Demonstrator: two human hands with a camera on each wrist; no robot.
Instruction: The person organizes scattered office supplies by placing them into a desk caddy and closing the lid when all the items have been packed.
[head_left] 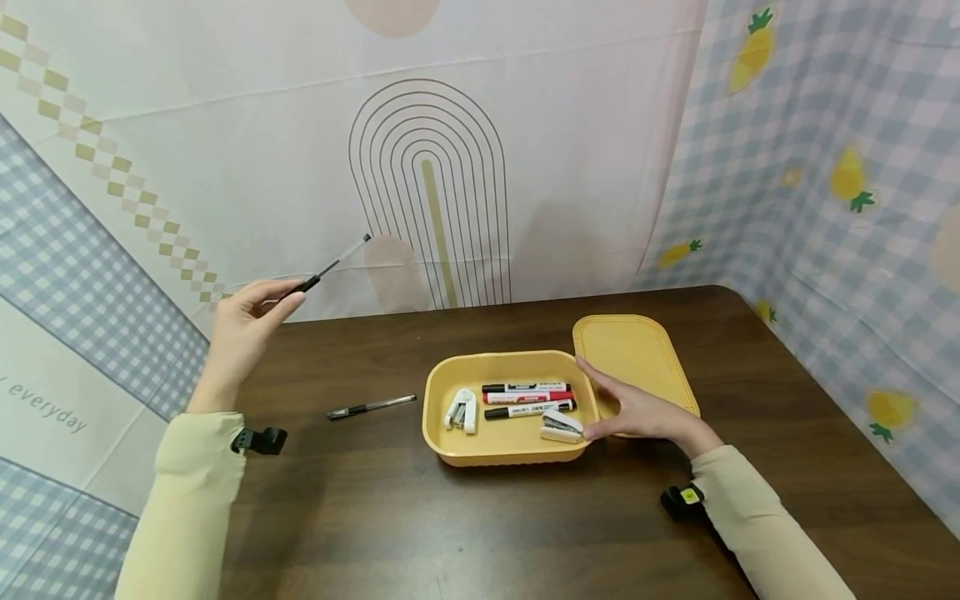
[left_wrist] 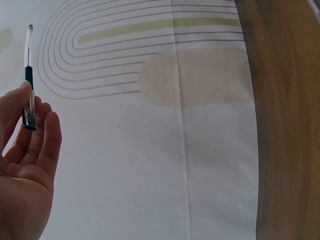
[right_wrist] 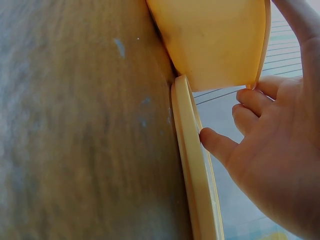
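Observation:
Raised over the left side of the table, my left hand (head_left: 243,329) pinches a pen (head_left: 311,283) with a clear barrel and black grip. The left wrist view shows this pen (left_wrist: 28,75) upright between thumb and fingers. My right hand (head_left: 648,412) rests at the right end of a yellow box (head_left: 495,455), thumb and forefinger spread along its rim. Inside the box are a black marker (head_left: 528,387), a red marker (head_left: 525,398), another black marker (head_left: 525,411), a white stapler (head_left: 561,427) and a second white stapler (head_left: 462,412). Left of the box lies another pen (head_left: 371,407).
A yellow lid (head_left: 630,350) lies on the brown table (head_left: 390,517) beside the box, partly under my right hand. Behind the table hangs a patterned cloth (head_left: 585,167), with checked cloth (head_left: 840,275) on the right.

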